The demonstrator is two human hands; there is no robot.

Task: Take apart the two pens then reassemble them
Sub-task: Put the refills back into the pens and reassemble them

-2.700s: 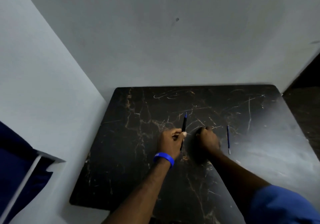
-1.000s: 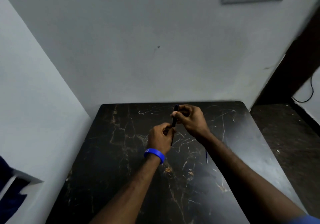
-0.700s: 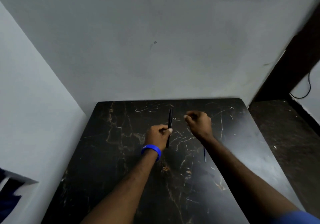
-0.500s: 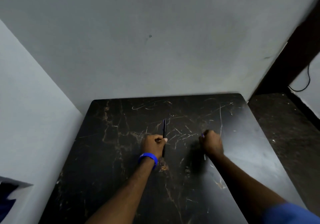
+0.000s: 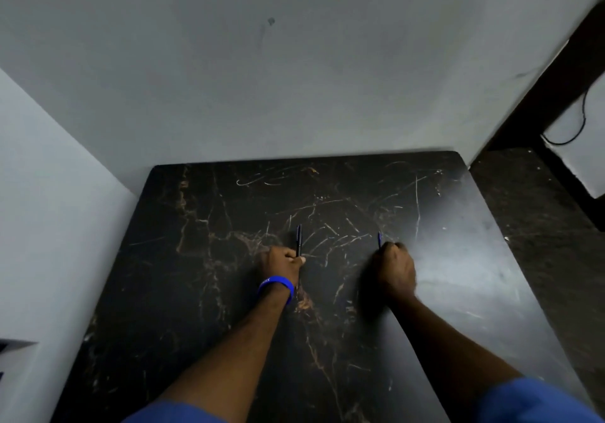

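Dropped away from the left hand (image 5: 282,262), the right hand (image 5: 394,267) is being closed on the refill (image 5: 379,240) while the barrel (image 5: 298,240) is being gripped, so reassembly is likely being started.

The left hand (image 5: 284,262) covers the lower part of the dark pen barrel (image 5: 298,240); only its upper length shows past the fingers. The right hand (image 5: 395,268) is smeared by motion and hides nearly all of the thin blue piece (image 5: 379,240) it grips, too small to tell whether it is a refill or something else. White lettering on the blue wristband (image 5: 275,285) is unreadable. The near edge of the table (image 5: 170,259) runs off the bottom of the frame, as do both blue sleeves.
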